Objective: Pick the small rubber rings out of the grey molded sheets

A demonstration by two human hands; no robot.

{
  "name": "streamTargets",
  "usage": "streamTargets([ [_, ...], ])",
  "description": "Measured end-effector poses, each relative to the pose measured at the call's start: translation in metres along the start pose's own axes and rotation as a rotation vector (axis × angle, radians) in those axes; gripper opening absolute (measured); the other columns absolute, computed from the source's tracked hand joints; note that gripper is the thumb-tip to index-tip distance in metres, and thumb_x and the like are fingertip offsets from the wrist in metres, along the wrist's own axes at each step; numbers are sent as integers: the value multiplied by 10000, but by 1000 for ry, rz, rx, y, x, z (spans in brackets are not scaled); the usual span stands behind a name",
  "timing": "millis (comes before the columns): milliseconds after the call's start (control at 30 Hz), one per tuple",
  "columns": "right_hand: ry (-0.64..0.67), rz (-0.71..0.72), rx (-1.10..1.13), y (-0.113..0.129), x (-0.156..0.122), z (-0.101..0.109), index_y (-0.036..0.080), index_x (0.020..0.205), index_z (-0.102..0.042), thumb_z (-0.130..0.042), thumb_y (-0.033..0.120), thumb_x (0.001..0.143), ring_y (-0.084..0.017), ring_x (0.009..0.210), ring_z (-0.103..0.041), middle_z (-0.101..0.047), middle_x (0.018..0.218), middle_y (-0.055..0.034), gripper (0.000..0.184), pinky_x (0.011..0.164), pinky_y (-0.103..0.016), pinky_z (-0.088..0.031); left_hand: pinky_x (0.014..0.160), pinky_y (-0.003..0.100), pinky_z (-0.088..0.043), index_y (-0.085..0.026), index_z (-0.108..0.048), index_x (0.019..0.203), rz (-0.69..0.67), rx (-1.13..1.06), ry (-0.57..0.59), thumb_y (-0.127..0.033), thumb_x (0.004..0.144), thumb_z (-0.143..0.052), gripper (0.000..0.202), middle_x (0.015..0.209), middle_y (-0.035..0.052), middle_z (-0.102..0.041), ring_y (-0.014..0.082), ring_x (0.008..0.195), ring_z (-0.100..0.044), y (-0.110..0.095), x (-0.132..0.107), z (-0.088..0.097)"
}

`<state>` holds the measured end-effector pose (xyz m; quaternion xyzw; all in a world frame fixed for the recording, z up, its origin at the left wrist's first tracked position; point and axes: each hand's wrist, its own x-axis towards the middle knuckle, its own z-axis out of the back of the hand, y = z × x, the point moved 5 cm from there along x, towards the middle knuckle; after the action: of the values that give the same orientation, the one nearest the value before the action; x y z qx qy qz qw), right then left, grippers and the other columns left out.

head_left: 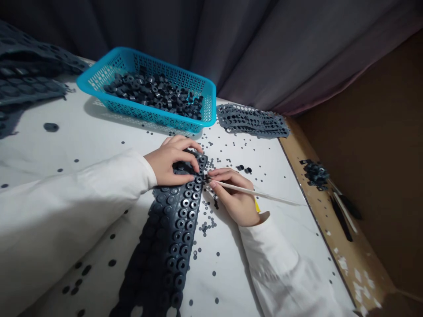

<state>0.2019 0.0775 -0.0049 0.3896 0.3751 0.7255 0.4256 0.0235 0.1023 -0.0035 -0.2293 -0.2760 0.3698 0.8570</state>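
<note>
A long black moulded rubber sheet (167,220) with rows of round ring-shaped parts lies lengthwise on the white table. My left hand (173,163) rests across its far end, fingers curled over the edge and thumb and forefinger close together by the ring rows, holding it down. Pinched in my right hand (236,193) is a thin white stick (261,194), its back end pointing right. The front of the stick meets the sheet's right edge near my left fingertips; something small and dark there is too small to make out.
A blue plastic basket (145,105) full of small black rubber rings stands behind. Punched-out sheets (253,121) lie to its right, and more sheets (29,83) at left. Small black discs (206,226) are scattered about. A dark clump (315,175) sits on the brown ledge at right.
</note>
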Motion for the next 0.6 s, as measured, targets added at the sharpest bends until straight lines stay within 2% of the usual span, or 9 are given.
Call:
streamTargets([
  [200,54,15,-5,0,0,-2,207,797,-658,-654,222,797,-197,919,-654,-702,932,-67,16,845,-384,-517,997,448,-266,-255,-703,810,26,50,47,-312,720,-666,112,1202,23,-569,281,1168,-402,-7,2,-6],
  [400,23,-14,35,2,-3,1,196,783,-647,-651,205,793,-192,910,-658,-699,940,-69,14,822,-359,-518,1007,440,-250,-252,-681,860,24,13,85,-242,678,-651,185,1219,20,-557,275,1163,-400,-6,-1,-7],
  [600,-6,-55,4,11,-15,0,201,772,-653,-650,196,783,-192,863,-668,-703,912,-68,13,777,-349,-536,1012,439,-241,-230,-643,788,-11,-45,114,-186,627,-637,167,1238,17,-546,285,1171,-389,-16,-2,-5],
])
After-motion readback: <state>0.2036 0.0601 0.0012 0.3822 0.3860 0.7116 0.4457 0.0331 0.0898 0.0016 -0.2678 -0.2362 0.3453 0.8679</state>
